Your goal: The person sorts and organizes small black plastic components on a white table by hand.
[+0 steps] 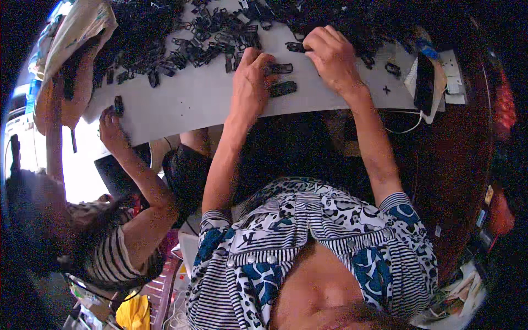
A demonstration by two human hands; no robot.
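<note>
My right hand [334, 58] is closed, its thumb and fingertips pinching the end of a small black plastic piece [295, 47] over the pale tabletop. To its left, my left hand [253, 82] has its fingers curled down at a black plastic frame [282, 68], whose left end goes in under the fingertips. Just below that frame lies another oblong black part [283, 88], beside the left hand's edge. Fine detail on these parts is too dark and small to make out.
Heaps of similar black parts [212, 47] cover the far side of the table [181, 113]. At left, a co-worker's hand [113, 129] is by a black piece [118, 104]. A black rectangular device [424, 82] with a white cable [407, 131] stands at the right end.
</note>
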